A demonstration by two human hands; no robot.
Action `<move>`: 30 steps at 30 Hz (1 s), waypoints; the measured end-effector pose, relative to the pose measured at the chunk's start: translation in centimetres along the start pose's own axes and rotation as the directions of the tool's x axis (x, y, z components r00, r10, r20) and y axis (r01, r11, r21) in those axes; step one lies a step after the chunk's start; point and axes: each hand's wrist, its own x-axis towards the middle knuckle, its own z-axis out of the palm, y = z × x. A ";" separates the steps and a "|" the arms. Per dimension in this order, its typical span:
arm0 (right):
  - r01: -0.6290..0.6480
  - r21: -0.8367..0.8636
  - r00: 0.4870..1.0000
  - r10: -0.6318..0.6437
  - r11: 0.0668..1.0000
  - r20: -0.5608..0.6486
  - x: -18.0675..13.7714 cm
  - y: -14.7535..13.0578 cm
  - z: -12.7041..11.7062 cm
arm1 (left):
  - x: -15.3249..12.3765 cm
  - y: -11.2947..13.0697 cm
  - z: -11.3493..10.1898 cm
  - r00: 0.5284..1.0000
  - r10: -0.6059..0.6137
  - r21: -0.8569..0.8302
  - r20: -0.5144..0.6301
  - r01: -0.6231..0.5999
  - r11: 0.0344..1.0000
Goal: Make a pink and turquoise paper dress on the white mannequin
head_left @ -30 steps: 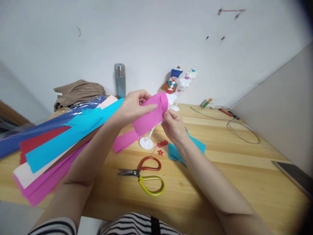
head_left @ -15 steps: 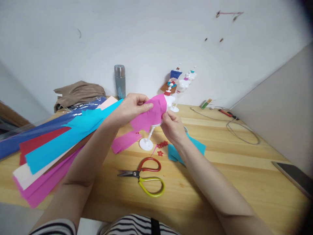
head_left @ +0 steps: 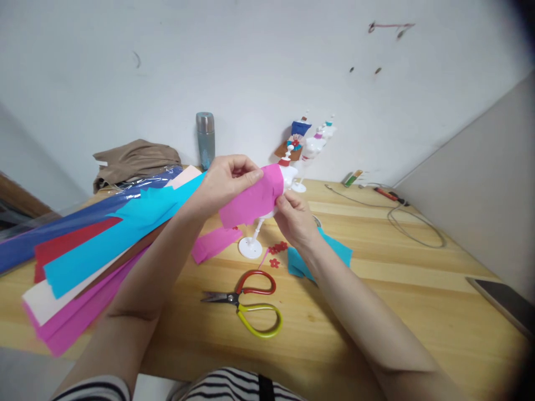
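Note:
A small white dress-form mannequin (head_left: 289, 177) with a red neck band stands in front of me on a round base. Across its torso lies a bright pink piece of crepe paper (head_left: 249, 199), its free end spread to the left. My left hand (head_left: 229, 181) pinches the paper's upper edge between thumb and fingers. With thumb and fingertips, my right hand (head_left: 295, 216) presses the paper's right edge against the form's lower torso. Below lie red paper flowers (head_left: 275, 263), a pink paper strip (head_left: 215, 244) and scissors (head_left: 244, 301) with red and yellow handles.
Long coloured crepe strips (head_left: 104, 245) fan out on the left. A folded turquoise piece (head_left: 301, 264) lies near my right forearm. Behind stand a flask (head_left: 205, 142) and decorated mannequins (head_left: 314, 146). A cable (head_left: 412, 220) and a dark flat device (head_left: 501, 303) lie on the right.
The pink paper's free end has been flattened out and sits slightly further left. Both hands keep their hold, with only small shifts.

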 end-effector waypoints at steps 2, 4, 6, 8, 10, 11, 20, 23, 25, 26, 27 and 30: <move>-0.001 0.001 1.000 0.001 1.000 0.009 0.0 0.0 0.1 | 0.0 0.0 0.0 1.000 -0.003 -0.006 0.000 0.003 1.000; -0.001 0.007 1.000 0.001 1.000 0.013 0.0 -0.1 0.1 | 0.1 -0.1 0.1 1.000 -0.001 -0.013 0.001 0.001 1.000; 0.003 0.031 1.000 -0.004 1.000 0.014 0.0 -0.1 0.2 | 0.3 -0.2 0.2 1.000 0.009 -0.025 0.005 -0.009 1.000; 0.006 0.056 1.000 -0.007 0.998 0.015 0.0 -0.1 0.2 | 0.3 -0.3 0.3 1.000 0.009 -0.041 0.014 -0.008 0.999; -0.002 0.063 1.000 0.002 0.998 0.013 0.0 -0.2 0.2 | 0.3 -0.2 0.2 0.999 -0.013 -0.071 0.031 0.015 0.997; -0.010 0.059 1.000 0.010 0.998 0.008 0.0 -0.2 0.2 | 0.3 -0.2 0.1 0.999 -0.031 -0.088 0.042 0.034 0.996; -0.016 0.056 1.000 0.015 0.998 0.017 0.0 -0.1 0.1 | 0.2 -1.0 -1.8 0.946 -0.150 -0.115 0.288 0.190 0.975; -0.011 0.022 1.000 0.011 1.000 0.015 0.0 0.0 0.0 | 0.5 -1.4 -1.5 0.961 -0.133 -0.100 0.241 0.161 0.982; -0.005 0.010 1.000 0.004 1.000 0.020 0.0 -0.1 0.0 | 0.5 -1.5 -1.3 0.968 -0.118 -0.095 0.221 0.142 0.985; -0.003 0.011 1.000 0.003 1.000 0.023 0.0 -0.2 0.1 | 0.5 -1.5 -1.2 0.970 -0.113 -0.096 0.217 0.137 0.986; -0.002 0.016 1.000 0.001 1.000 0.026 0.0 -0.2 0.1 | 0.5 -1.5 -1.1 0.971 -0.111 -0.102 0.210 0.134 0.986; 0.009 0.039 0.999 -0.011 0.999 0.035 0.0 -0.3 0.1 | 0.4 -1.4 -1.2 0.978 -0.108 -0.123 0.179 0.131 0.984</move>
